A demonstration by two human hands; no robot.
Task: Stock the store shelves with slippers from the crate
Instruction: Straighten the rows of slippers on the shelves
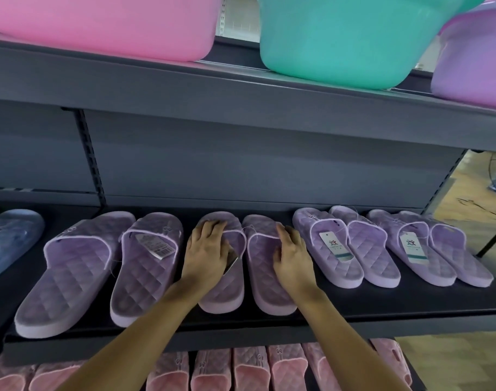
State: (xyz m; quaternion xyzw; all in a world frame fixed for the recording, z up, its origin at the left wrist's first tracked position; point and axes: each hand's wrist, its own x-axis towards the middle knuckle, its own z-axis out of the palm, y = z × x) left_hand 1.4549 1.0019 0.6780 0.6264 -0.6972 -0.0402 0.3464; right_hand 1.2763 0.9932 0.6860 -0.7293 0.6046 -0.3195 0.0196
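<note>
Fingers [211,228] of left hand [206,251]: spread, near straight, laid on strap of 1 lilac quilted foam slipper [223,289]; nothing gripped. Right hand [293,256]: likewise extended, resting on strap of twin slipper [269,289]. Location: side by side on dark grey metal shelf [382,310], 2nd lilac pair from left. Handling, judged: light, soft, bendable, non-fragile; lift by strap arch.
</note>
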